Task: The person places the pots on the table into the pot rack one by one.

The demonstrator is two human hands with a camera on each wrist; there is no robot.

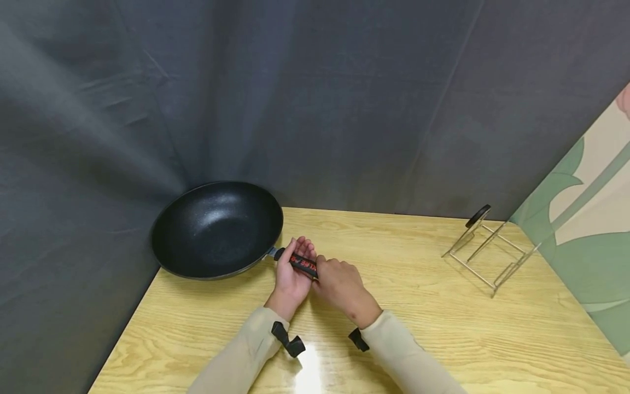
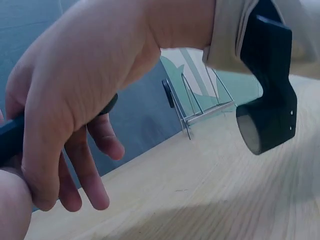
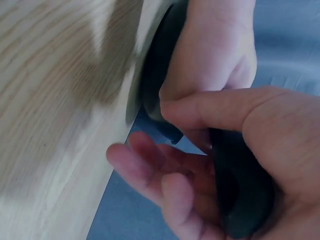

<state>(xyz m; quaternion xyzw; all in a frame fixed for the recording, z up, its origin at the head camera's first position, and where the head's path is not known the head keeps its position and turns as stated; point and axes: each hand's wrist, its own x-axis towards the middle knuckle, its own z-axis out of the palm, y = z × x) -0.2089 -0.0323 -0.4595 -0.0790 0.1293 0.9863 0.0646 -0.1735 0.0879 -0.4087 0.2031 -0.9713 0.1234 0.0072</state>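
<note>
A black wok (image 1: pixel 216 235), deep and round with a dark inner surface, is at the left of the head view, tilted with its inside toward me. Its black handle (image 1: pixel 302 264) bears red lettering and points right. My left hand (image 1: pixel 291 280) lies palm up beneath the handle, thumb across it, the other fingers loosely extended. In the left wrist view those fingers (image 2: pixel 92 175) hang apart. My right hand (image 1: pixel 342 287) grips the end of the handle from above. In the right wrist view the handle's rounded end (image 3: pixel 245 200) sits inside the right palm, fingers curving about it.
A thin metal wire rack (image 1: pixel 492 251) with a black piece on one upright stands at the right of the wooden table (image 1: pixel 418 350). A dark grey curtain (image 1: pixel 344 109) hangs behind and at the left. A leaf-patterned panel (image 1: pixel 590 235) borders the right.
</note>
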